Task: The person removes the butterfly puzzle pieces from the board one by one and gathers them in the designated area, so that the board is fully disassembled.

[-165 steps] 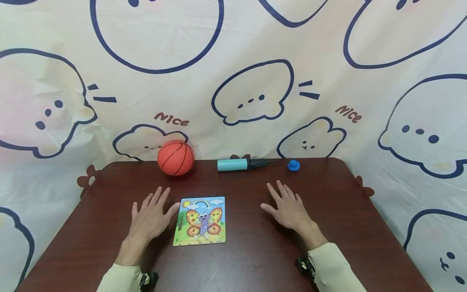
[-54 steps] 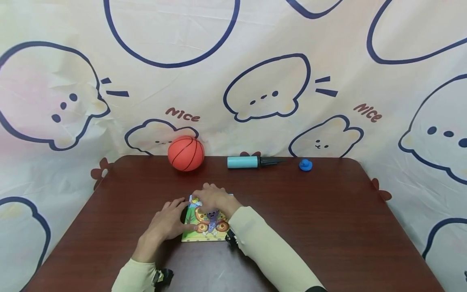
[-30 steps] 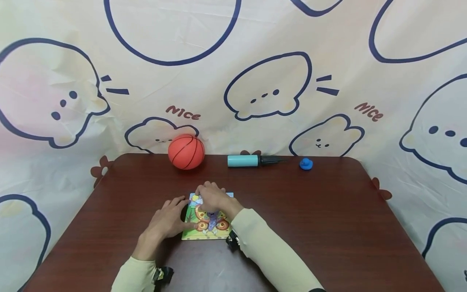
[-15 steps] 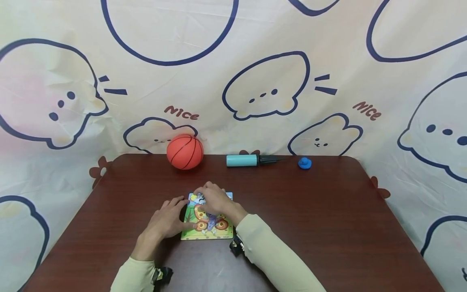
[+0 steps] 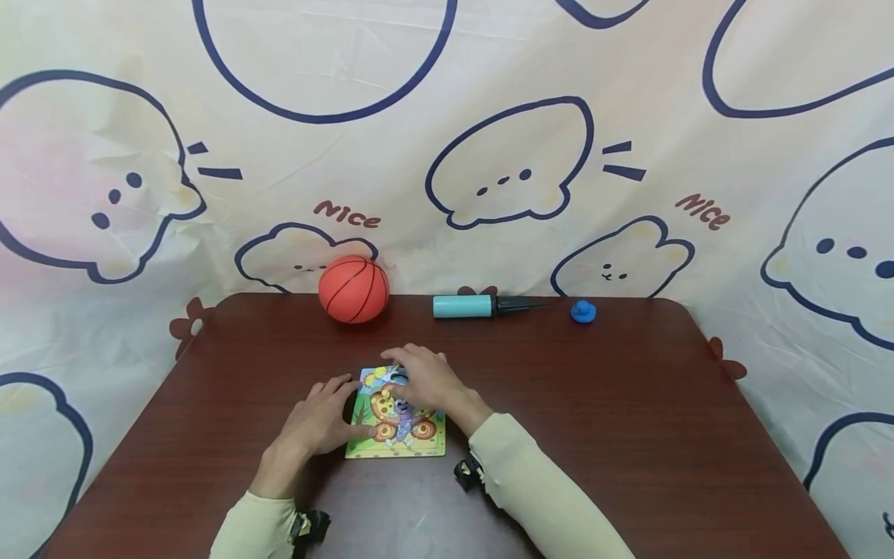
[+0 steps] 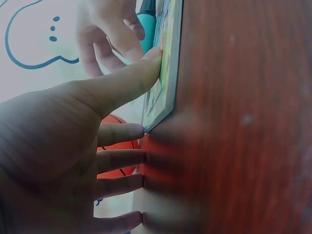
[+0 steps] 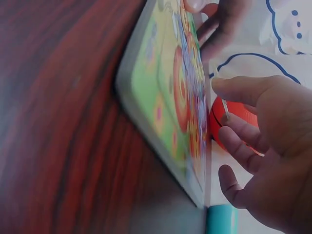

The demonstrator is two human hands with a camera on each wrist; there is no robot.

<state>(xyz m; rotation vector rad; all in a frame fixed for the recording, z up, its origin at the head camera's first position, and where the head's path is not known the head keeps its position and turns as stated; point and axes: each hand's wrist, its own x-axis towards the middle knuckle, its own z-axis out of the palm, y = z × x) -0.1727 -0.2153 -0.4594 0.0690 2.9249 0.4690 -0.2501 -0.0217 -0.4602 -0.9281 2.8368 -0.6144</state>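
Observation:
A square butterfly jigsaw puzzle [image 5: 405, 436] lies flat on the table, its frame green and yellow along the near side. My left hand [image 5: 316, 423] lies at its left side, fingers straight; the thumb [image 6: 139, 73] presses on the puzzle's face and the index fingertip meets its corner. Above the puzzle's upper part, my right hand [image 5: 431, 380] pinches a thin puzzle piece [image 7: 224, 108] between thumb and index finger. The piece appears edge-on in the right wrist view, so its picture is hard to read. The right hand covers the puzzle's upper right corner in the head view.
On the far edge of the brown table [image 5: 594, 435] sit a red ball with basketball lines [image 5: 354, 289], a teal hand pump [image 5: 462, 307] with a black nozzle, and a small blue rubber duck [image 5: 583, 311]. A cartoon-printed curtain [image 5: 510, 256] hangs behind.
Both hands came from beside the puzzle onto it. The right hand worked at its upper left, then lifted slightly rightward with a piece pinched. The left hand stayed put lately.

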